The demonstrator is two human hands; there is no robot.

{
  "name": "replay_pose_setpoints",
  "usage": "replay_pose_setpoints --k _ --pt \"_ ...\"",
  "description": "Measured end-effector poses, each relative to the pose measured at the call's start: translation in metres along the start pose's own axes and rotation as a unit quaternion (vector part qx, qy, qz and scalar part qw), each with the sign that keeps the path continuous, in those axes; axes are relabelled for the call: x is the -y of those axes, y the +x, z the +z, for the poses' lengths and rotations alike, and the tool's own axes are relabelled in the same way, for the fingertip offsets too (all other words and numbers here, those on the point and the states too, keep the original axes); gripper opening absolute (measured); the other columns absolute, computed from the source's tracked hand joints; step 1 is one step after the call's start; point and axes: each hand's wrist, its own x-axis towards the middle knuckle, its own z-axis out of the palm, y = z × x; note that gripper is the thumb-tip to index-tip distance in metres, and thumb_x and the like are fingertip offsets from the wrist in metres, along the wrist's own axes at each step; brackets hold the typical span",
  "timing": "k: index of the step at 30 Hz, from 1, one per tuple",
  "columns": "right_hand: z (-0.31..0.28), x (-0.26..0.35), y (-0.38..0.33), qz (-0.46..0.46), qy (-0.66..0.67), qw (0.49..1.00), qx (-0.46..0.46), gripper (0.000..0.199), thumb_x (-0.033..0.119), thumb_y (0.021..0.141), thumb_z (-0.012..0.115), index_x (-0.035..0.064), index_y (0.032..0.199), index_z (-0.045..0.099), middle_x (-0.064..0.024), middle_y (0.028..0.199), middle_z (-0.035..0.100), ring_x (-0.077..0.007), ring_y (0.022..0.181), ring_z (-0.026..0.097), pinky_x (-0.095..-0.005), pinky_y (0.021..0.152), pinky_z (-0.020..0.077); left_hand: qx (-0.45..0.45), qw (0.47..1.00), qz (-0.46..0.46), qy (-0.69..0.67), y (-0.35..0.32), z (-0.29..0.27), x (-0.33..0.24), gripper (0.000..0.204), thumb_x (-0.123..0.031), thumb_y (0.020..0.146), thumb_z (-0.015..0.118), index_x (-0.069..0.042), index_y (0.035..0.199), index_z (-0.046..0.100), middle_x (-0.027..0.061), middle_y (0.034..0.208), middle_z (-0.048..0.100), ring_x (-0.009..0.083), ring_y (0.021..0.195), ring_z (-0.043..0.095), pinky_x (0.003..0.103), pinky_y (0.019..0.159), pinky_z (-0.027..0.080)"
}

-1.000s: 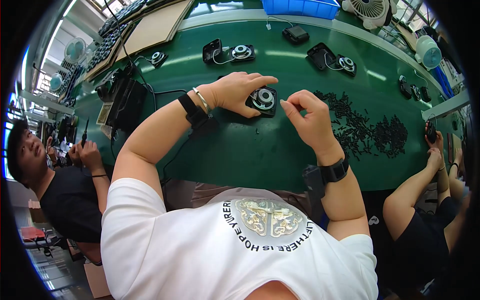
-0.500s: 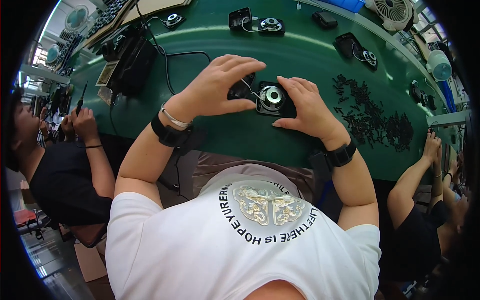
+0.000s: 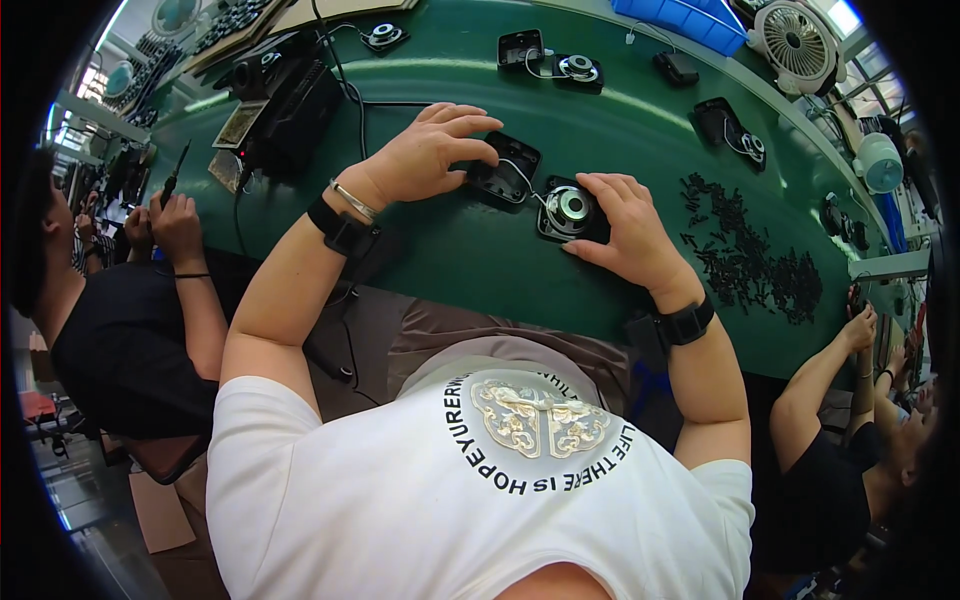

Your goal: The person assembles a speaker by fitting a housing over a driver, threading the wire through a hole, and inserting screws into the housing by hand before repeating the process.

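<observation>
A round speaker point(image 3: 569, 206) with a silver magnet sits in a black square frame on the green table in front of me. Curved around the right side of that frame, my right hand point(image 3: 632, 226) has its thumb at the near corner and its fingers at the far one. A thin white cable point(image 3: 518, 171) runs from the speaker to a hollow black plastic shell point(image 3: 506, 188) lying just left of it. My left hand point(image 3: 432, 156) is closed on the shell's left edge; its thumb is partly hidden. Both pieces lie apart, joined by the cable.
Farther back lie more opened speaker units point(image 3: 577, 69), one by the right point(image 3: 742, 145). Small black parts point(image 3: 750, 255) are heaped at right. A black soldering station point(image 3: 285, 115) with a cord stands at left. A blue bin point(image 3: 690, 22) and fan point(image 3: 797, 40) are behind. Co-workers sit on both sides.
My left hand has moved left, from over the shell to its left edge, uncovering the shell's inside. My right hand stays around the speaker. The view has shifted slightly.
</observation>
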Motion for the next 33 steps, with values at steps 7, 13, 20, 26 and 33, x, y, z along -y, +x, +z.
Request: replay_pose_setpoints --k 7,13,20,26,33 --pt "0.004 0.000 0.000 0.005 0.007 1.000 -0.013 0.078 0.025 0.066 0.085 0.0037 0.133 0.053 -0.0146 0.128 0.058 -0.0335 0.122 0.051 -0.0422 0.105 0.0379 0.066 0.987 -0.053 -0.138 -0.008 -0.023 -0.010 0.032 0.000 0.074 0.070 -0.010 0.104 0.062 0.0059 0.116 0.065 0.0280 0.117 0.058 0.040 0.104 0.042" --pt "0.011 0.010 0.003 -0.015 0.013 1.000 -0.008 0.077 0.025 0.067 0.085 0.0043 0.133 0.052 -0.0140 0.127 0.059 -0.0333 0.121 0.052 -0.0429 0.105 0.0379 0.216 0.903 -0.197 -0.316 -0.013 -0.039 -0.034 0.035 0.003 0.075 0.067 -0.005 0.108 0.059 0.0086 0.108 0.066 0.0268 0.102 0.066 0.034 0.095 0.050" --pt "0.022 0.027 0.004 -0.023 0.014 1.000 -0.008 0.082 0.026 0.066 0.085 0.0049 0.137 0.049 -0.0141 0.127 0.059 -0.0344 0.122 0.051 -0.0440 0.105 0.0376 0.130 0.681 -0.298 -0.656 -0.021 -0.021 -0.046 0.044 -0.003 0.080 0.065 0.003 0.122 0.051 0.0110 0.098 0.067 0.0170 0.087 0.067 0.033 0.081 0.059" --pt "-0.003 0.046 0.004 -0.052 0.047 0.997 -0.029 0.096 0.031 0.063 0.088 0.0042 0.143 0.042 -0.0147 0.131 0.057 -0.0357 0.125 0.049 -0.0464 0.107 0.0361 0.065 0.569 -0.335 -0.748 -0.028 -0.006 -0.065 0.044 -0.005 0.083 0.063 0.008 0.124 0.050 0.0113 0.096 0.065 0.0151 0.078 0.067 0.035 0.072 0.062" --pt "-0.005 0.072 0.011 -0.092 0.058 0.993 -0.043 0.095 0.027 0.060 0.091 0.0025 0.140 0.046 -0.0169 0.134 0.053 -0.0357 0.122 0.052 -0.0446 0.102 0.0435 0.054 0.552 -0.338 -0.761 -0.014 -0.012 -0.079 0.044 -0.013 0.087 0.064 0.005 0.125 0.050 0.0089 0.093 0.064 0.0150 0.075 0.065 0.036 0.073 0.062"
